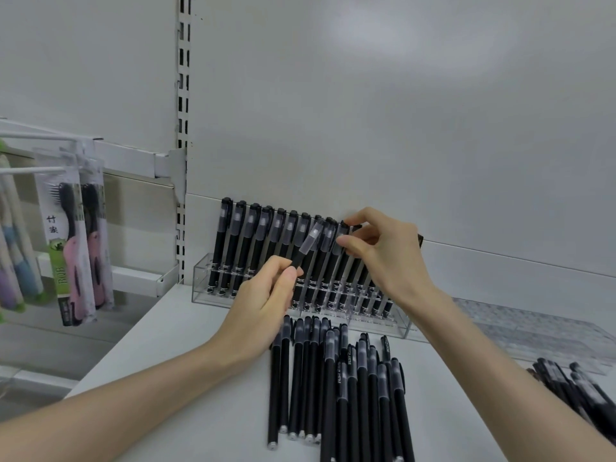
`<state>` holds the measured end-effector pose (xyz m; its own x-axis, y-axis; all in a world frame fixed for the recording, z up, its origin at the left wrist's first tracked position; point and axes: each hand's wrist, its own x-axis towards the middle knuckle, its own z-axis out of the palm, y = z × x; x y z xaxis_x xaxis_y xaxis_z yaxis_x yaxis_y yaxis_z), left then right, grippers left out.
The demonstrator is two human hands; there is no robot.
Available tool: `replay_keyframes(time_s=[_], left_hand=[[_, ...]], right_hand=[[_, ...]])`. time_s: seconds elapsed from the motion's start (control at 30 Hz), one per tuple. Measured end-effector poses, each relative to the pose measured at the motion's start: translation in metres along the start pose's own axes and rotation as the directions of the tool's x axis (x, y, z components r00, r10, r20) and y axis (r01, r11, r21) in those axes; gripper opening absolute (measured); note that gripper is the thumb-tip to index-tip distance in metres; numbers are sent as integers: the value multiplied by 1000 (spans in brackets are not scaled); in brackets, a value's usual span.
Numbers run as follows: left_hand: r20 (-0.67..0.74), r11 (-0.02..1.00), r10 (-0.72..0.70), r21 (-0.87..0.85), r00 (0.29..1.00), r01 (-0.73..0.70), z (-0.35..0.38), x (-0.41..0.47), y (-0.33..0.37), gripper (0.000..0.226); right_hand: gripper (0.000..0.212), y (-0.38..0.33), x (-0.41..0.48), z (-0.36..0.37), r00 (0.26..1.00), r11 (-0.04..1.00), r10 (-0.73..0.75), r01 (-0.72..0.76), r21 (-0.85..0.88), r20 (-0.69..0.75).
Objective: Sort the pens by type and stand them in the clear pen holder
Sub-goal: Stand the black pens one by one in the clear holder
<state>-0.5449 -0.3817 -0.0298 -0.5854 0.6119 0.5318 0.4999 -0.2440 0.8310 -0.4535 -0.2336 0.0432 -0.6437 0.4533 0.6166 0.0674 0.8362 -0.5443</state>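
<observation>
A clear pen holder [203, 288] stands against the back panel of a white shelf, with several black pens with frosted caps [245, 241] upright in its holes. My left hand [263, 301] pinches a black pen [308, 245] by its barrel, tilted, cap up, in front of the row. My right hand [383, 258] reaches over the holder's right part and pinches the cap of a standing pen [341, 236]. Several loose black pens [333, 378] lie on the shelf in front of the holder.
A second bunch of black pens [580, 391] lies at the right edge. A clear tray [533, 331] lies flat to the right of the holder. Packaged toothbrushes [80, 241] hang on hooks at the left, past a slotted upright [182, 138].
</observation>
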Motion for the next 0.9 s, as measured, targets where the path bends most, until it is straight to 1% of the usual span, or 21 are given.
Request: replay_keyframes(time_s=[0.1,0.13,0.17,0.2,0.3,0.33,0.43,0.5,0.57,0.67,0.77,0.83,0.9], left_hand=[[33,1000,-7,-3,999,7,0,0,-3,20],[49,1000,-8,-7,999,9,0,0,-3,20],[63,1000,-4,-12,998,5,0,0,-3,20],[74,1000,7,-14,997,-6,0,0,-3,20],[99,999,37,-14,994,-36,4,-4,-1,17],[111,999,37,-22,993,-35,6,-5,-1,17],[162,999,29,-34,986,-24,6,-6,-1,21],[194,999,50,-2,980,-51,5,-6,0,23],[224,994,77,62,972,-93,5,-6,-1,25],[248,987,93,106,964,-123,6,-6,-2,27],[215,979,115,140,970,-147,7,-7,-3,27],[148,950,171,239,974,-203,5,-7,-6,29],[121,885,238,382,964,-266,2,-4,-10,38]], right_hand=[[19,-1,-4,-2,999,998,-14,12,-54,-44],[18,-3,-7,-3,997,999,-22,19,-33,-74],[17,-7,-12,-4,996,999,-22,24,26,-92],[15,-10,-17,-4,997,994,-11,19,104,-80],[22,-17,-30,0,998,952,36,-47,302,44],[23,-17,-32,2,997,931,48,-66,359,59],[23,-16,-34,2,996,871,70,-89,482,56],[25,-16,-35,1,993,836,88,-115,537,76],[26,-16,-36,0,992,817,103,-130,562,80],[29,-16,-36,0,994,827,82,-107,551,69],[28,-18,-35,-1,998,852,51,-64,520,39],[27,-19,-32,-6,999,865,46,-26,501,-27],[26,-19,-27,-13,991,873,60,7,488,-122]])
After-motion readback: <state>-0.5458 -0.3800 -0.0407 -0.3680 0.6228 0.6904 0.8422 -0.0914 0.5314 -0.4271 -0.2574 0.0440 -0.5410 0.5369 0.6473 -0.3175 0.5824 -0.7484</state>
